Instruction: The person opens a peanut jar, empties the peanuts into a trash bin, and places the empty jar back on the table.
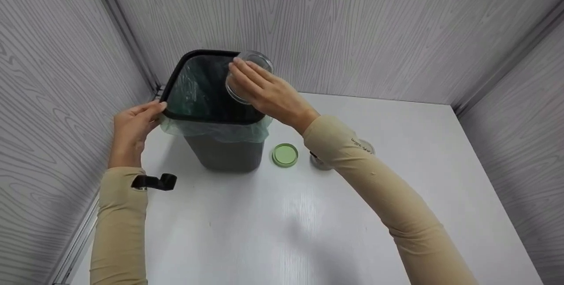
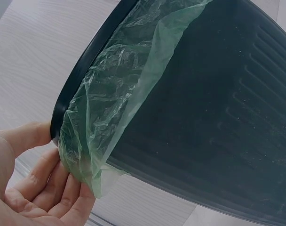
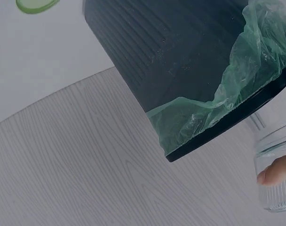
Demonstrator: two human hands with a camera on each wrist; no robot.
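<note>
A dark grey bin (image 1: 227, 155) with a black rim and a green plastic liner (image 1: 220, 131) stands at the back left of the white table (image 1: 282, 232). My right hand (image 1: 260, 91) grips a clear glass jar (image 1: 255, 58), tipped on its side over the bin's opening. In the right wrist view the jar (image 3: 274, 188) shows at the lower right with a fingertip (image 3: 277, 170) on it, beside the bin (image 3: 180, 47). My left hand (image 1: 136, 124) touches the bin's left corner; its thumb lies on the rim and the loose fingers (image 2: 53, 188) sit under the liner (image 2: 110, 108).
A round green lid (image 1: 285, 154) lies flat on the table just right of the bin. A second clear glass item (image 1: 366, 146) stands partly hidden behind my right forearm. Grey wood-grain walls close in the table on the left, back and right.
</note>
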